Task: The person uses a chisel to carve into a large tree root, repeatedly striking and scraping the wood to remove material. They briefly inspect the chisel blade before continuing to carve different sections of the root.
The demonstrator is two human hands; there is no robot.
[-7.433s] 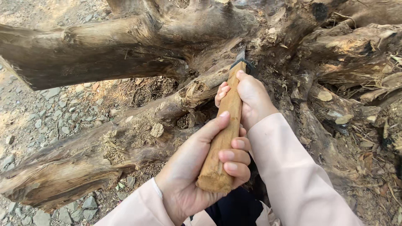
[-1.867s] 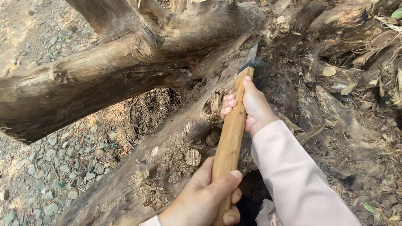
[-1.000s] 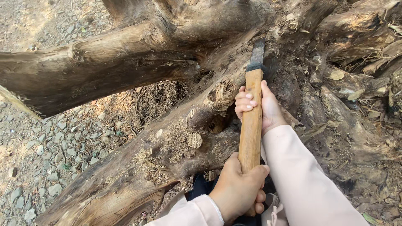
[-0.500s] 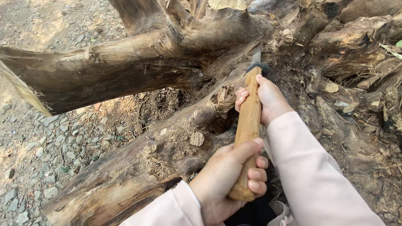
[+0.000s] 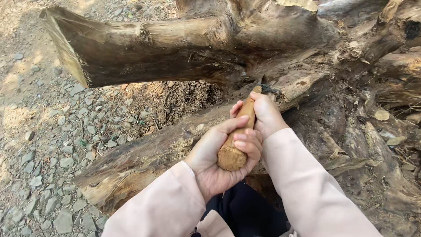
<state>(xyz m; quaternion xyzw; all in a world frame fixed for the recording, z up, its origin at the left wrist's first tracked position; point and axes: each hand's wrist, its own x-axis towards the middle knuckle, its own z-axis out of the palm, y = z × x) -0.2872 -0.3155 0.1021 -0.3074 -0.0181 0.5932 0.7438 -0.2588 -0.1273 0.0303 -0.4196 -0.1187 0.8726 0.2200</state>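
Nearest the camera, two hands grip one wooden handle point(image 5: 239, 131) against a tree stump

Closest of all, the left hand point(image 5: 219, 160) wraps the rounded butt end of the handle, fingers point(image 5: 245, 144) curled and pressed together over the top, thumb lying along the near side. Just beyond those fingers the right hand point(image 5: 266, 115) closes round the upper part of the same handle, its fingers folded tight together, so the two fists sit almost touching. Both wrists come out of pale pink sleeves point(image 5: 302, 184). Past the right fingertips the handle ends at a dark metal head point(image 5: 265, 89), mostly hidden where it meets a thick root point(image 5: 166, 145) of the stump point(image 5: 307, 48). Left of the fingers lies loose soil and wood crumbs point(image 5: 188, 96) under a cut root end point(image 5: 131, 52); farther left, grey gravel point(image 5: 44, 145)
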